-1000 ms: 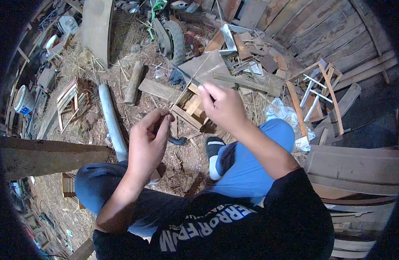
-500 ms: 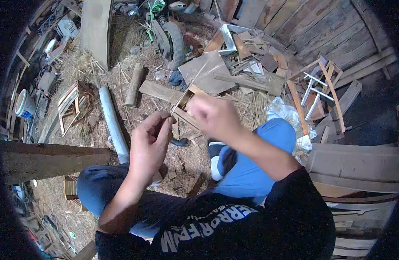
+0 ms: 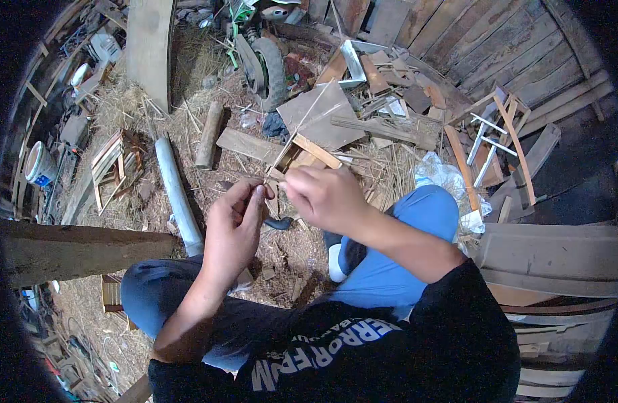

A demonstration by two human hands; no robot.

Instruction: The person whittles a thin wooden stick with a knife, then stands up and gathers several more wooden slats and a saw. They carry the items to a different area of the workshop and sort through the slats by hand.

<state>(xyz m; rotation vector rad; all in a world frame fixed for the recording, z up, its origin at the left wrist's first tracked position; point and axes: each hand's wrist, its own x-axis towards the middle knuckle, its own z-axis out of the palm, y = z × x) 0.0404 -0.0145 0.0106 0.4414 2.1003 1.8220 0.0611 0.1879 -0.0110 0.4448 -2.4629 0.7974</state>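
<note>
My left hand (image 3: 235,218) is closed in a pinch on the lower end of a thin wooden stick (image 3: 314,104), which slants up and to the right, away from me. Close beside it, my right hand (image 3: 326,199) is curled shut. A narrow dark strip shows between its fingers and the stick, too small to name. Beyond the right hand, a small wooden box frame (image 3: 319,151) lies on the ground, partly covered by that hand.
A grey pole (image 3: 177,191) and a short log (image 3: 209,134) lie ahead on the straw-strewn ground. A thick beam (image 3: 87,250) juts in from the left. Scrap wood (image 3: 396,87) is heaped at the back right, near a motorbike wheel (image 3: 271,70). A white bucket (image 3: 40,164) stands far left.
My right hand, blurred before, has come slightly down and toward me and now shows sharply beside the left fingertips. More of the box frame is uncovered. The left hand has barely moved.
</note>
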